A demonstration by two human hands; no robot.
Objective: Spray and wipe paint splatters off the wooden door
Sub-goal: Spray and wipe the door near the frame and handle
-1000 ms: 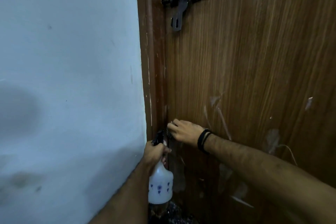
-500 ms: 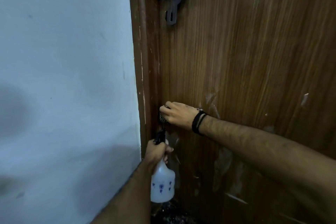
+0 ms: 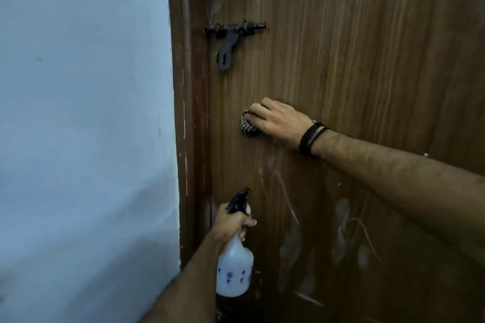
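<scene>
The right hand (image 3: 278, 120) is pressed against the wooden door (image 3: 354, 73), its fingers curled over a bunched checked cloth (image 3: 248, 124) that is held flat to the wood below the sliding bolt (image 3: 233, 34) and slightly to its right. The cloth is kept wadded, probably so that pressure is concentrated on a small patch, and the wrist is held level with the panel so the rubbing can be done with the whole forearm. A dark wristband (image 3: 311, 140) is worn at that wrist.

The left hand (image 3: 232, 221) is closed round the neck of a white spray bottle (image 3: 235, 267), well below the bolt and close to the door frame (image 3: 190, 113); one finger seems to be laid at the trigger under the black nozzle (image 3: 238, 200), which is pointed up toward the door. The bottle appears to be kept low and ready, clear of the wiping hand, so that more liquid can be applied without a change of grip.

Pale paint splatters (image 3: 342, 233) are seen lower on the door, far below the bolt and to its right, so much of the wiping is judged not yet done. A pale wall (image 3: 78, 113) is seen to the left of the frame.
</scene>
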